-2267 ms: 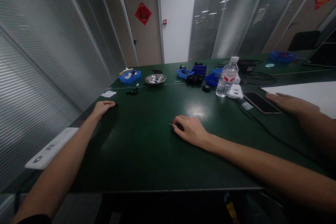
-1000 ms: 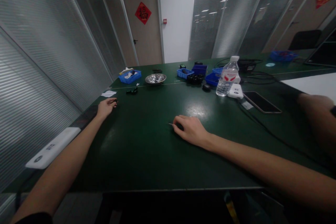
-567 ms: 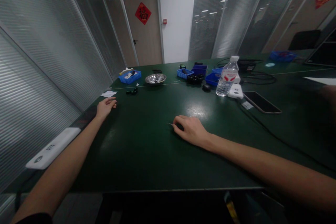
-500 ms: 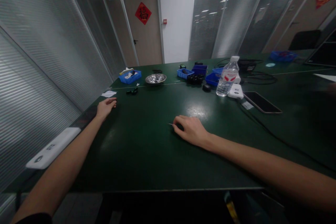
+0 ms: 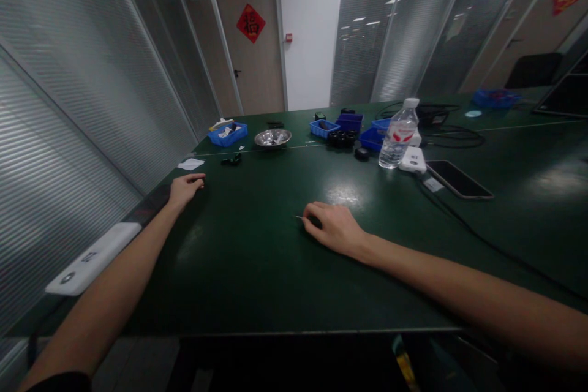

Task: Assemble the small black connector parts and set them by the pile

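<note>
My right hand [image 5: 334, 228] lies on the dark green table [image 5: 257, 269] near its middle, fingers curled over a small dark object with a thin pale tip [image 5: 299, 217] sticking out to the left. My left hand [image 5: 184, 188] rests at the table's left edge, fingers loosely bent and pinched on a tiny dark thing that I cannot make out.
A water bottle [image 5: 397, 134], a white device [image 5: 413, 160] and a phone [image 5: 458, 179] lie right of centre, with a cable [image 5: 482, 239] running forward. Blue bins [image 5: 227, 133], a metal bowl [image 5: 272, 138] and small black parts [image 5: 231, 160] sit farther back. A white device [image 5: 92, 258] lies at the left edge.
Another person's hand and arm and the white sheet at the right have left the view. My left hand shifted slightly; my right hand stayed still.
</note>
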Action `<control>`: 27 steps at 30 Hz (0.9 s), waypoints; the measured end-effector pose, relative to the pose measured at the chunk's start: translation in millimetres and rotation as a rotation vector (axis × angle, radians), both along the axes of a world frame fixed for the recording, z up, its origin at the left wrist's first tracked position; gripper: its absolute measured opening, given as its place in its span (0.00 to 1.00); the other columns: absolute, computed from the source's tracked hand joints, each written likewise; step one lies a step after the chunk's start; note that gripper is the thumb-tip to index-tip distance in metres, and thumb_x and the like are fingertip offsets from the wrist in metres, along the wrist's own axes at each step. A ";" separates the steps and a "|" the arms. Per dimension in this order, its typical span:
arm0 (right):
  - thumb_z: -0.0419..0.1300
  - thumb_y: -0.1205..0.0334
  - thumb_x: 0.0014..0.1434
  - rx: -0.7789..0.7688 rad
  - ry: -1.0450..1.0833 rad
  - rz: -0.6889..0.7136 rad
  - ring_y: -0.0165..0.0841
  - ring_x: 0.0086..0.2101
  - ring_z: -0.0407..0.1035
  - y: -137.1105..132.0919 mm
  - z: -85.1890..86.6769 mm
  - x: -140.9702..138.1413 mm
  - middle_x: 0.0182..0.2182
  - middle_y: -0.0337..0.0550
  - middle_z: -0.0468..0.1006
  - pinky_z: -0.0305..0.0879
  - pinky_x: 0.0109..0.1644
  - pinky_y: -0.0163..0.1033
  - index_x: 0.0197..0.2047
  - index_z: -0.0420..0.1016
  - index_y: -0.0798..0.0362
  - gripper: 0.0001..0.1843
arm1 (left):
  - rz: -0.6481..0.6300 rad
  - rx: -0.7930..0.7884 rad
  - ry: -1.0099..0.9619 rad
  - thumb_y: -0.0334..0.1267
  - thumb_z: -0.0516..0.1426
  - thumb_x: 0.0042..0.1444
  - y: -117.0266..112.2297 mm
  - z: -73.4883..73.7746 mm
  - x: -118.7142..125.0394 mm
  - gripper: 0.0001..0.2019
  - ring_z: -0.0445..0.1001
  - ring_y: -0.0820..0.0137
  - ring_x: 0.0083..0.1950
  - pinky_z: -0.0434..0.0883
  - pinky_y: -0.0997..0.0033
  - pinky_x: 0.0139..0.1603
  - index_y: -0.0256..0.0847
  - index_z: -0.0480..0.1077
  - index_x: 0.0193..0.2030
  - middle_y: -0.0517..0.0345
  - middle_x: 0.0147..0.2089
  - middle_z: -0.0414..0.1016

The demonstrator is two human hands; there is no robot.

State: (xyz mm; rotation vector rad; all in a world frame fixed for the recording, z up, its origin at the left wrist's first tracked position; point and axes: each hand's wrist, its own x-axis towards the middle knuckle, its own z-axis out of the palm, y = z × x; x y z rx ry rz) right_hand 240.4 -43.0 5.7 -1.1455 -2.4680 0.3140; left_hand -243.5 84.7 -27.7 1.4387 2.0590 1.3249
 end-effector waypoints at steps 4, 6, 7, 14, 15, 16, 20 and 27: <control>0.54 0.55 0.71 -0.005 -0.008 -0.008 0.29 0.30 0.68 -0.4 -0.4 -0.3 0.39 0.42 0.78 0.59 0.33 0.36 0.46 0.75 0.51 0.11 | 0.000 -0.003 0.004 0.39 0.64 0.45 1.5 -0.7 -0.2 0.22 0.81 0.59 0.35 0.76 0.67 0.35 0.35 0.82 0.48 0.49 0.33 0.83; 0.55 0.55 0.70 0.001 -0.018 -0.016 0.29 0.30 0.68 -0.2 -1.1 -0.4 0.39 0.42 0.78 0.58 0.33 0.36 0.46 0.75 0.51 0.11 | -0.006 -0.004 0.003 0.39 0.64 0.45 2.2 -0.7 -0.1 0.21 0.81 0.60 0.35 0.76 0.67 0.35 0.36 0.82 0.48 0.50 0.32 0.83; 0.55 0.55 0.70 0.006 -0.019 -0.018 0.29 0.30 0.68 -0.1 -1.3 -0.5 0.40 0.42 0.78 0.58 0.33 0.36 0.46 0.75 0.51 0.11 | -0.009 -0.004 0.001 0.39 0.64 0.45 2.5 -0.6 -0.1 0.21 0.81 0.60 0.35 0.76 0.68 0.35 0.36 0.82 0.47 0.50 0.32 0.83; 0.55 0.55 0.70 0.008 -0.006 -0.011 0.29 0.30 0.68 0.3 -1.9 -0.8 0.39 0.41 0.78 0.58 0.33 0.36 0.45 0.75 0.51 0.11 | -0.080 -0.008 -0.045 0.40 0.64 0.46 1.4 3.4 1.4 0.21 0.81 0.63 0.35 0.76 0.68 0.40 0.34 0.82 0.47 0.50 0.32 0.82; 0.55 0.54 0.70 0.007 -0.004 -0.011 0.29 0.30 0.68 0.5 -2.3 -0.6 0.39 0.41 0.78 0.58 0.33 0.35 0.45 0.75 0.51 0.11 | -0.106 -0.008 -0.059 0.41 0.64 0.47 0.4 4.7 2.4 0.21 0.80 0.64 0.36 0.77 0.68 0.41 0.34 0.81 0.48 0.49 0.33 0.83; 0.55 0.54 0.70 0.004 -0.001 -0.008 0.29 0.30 0.68 0.6 -2.8 -0.4 0.39 0.41 0.78 0.58 0.33 0.35 0.45 0.75 0.51 0.11 | -0.137 -0.009 -0.072 0.41 0.64 0.48 -0.9 6.3 4.1 0.21 0.80 0.65 0.36 0.77 0.68 0.42 0.33 0.81 0.49 0.48 0.35 0.83; 0.54 0.55 0.71 0.015 0.015 0.002 0.29 0.30 0.68 0.9 -4.1 0.4 0.39 0.41 0.78 0.58 0.33 0.35 0.45 0.75 0.51 0.11 | -0.280 -0.036 -0.117 0.47 0.67 0.51 -8.1 14.1 23.5 0.23 0.80 0.64 0.41 0.78 0.66 0.45 0.36 0.80 0.51 0.46 0.46 0.83; 0.54 0.55 0.70 0.013 0.009 -0.007 0.29 0.30 0.68 1.7 -3.9 1.4 0.39 0.41 0.78 0.58 0.33 0.36 0.46 0.75 0.51 0.12 | -0.729 -0.117 -0.187 0.46 0.65 0.57 -42.2 30.5 123.8 0.21 0.79 0.61 0.46 0.78 0.59 0.49 0.42 0.79 0.56 0.47 0.56 0.80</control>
